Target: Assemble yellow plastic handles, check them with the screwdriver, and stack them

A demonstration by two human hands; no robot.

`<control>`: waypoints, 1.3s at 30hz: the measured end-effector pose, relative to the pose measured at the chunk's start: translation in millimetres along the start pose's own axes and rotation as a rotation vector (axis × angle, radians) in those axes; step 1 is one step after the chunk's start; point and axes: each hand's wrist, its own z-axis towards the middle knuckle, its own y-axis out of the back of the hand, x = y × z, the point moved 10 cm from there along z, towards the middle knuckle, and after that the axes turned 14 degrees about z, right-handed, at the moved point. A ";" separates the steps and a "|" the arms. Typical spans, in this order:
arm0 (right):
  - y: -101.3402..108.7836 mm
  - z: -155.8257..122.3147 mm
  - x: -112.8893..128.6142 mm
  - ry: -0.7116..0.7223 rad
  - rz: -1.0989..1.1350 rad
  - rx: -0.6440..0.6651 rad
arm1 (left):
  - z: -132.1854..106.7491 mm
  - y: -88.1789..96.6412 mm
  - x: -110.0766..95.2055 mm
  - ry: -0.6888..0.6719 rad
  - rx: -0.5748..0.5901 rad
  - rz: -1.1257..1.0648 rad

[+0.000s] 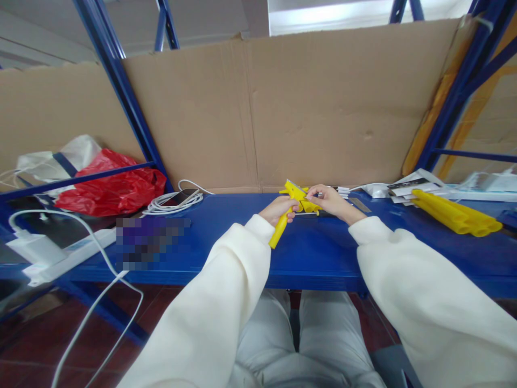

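My left hand (pixel 278 209) is closed around a yellow plastic tube (pixel 280 230) that slants down toward me over the blue shelf (pixel 226 237). My right hand (pixel 329 199) pinches a yellow fitting (pixel 302 200) at the tube's upper end, where several yellow pieces meet. Both hands hover just above the shelf, close to the cardboard back wall (pixel 283 108). Both arms wear white sleeves.
A bundle of yellow tubes (pixel 456 214) lies at the right, with white papers and packets (pixel 407 186) behind it. A coiled white cable and phone (pixel 177 199) lie at the left, beside a red bag (pixel 113 188), a power strip (pixel 68 254) and charger (pixel 28 245). Blue rack posts (pixel 121 91) flank the bay.
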 end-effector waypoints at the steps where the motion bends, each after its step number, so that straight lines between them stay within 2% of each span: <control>1: -0.4 0.0 0.3 0.000 -0.007 0.000 | 0.2 -0.6 0.2 -0.002 0.007 0.004; 12: -0.9 -1.9 2.2 -0.001 -0.040 -0.028 | 1.1 -2.6 0.5 -0.024 0.039 0.030; 26: -3.6 -1.1 7.8 0.094 -0.061 -0.054 | -1.4 -2.4 2.0 0.008 0.036 -0.011; 32: -1.0 -1.9 -2.6 0.039 -0.068 -0.087 | -2.9 -2.8 0.4 0.004 0.039 -0.016; 39: 2.1 -4.1 -17.3 -0.048 0.038 -0.137 | 0.4 -1.8 1.0 -0.022 0.050 -0.020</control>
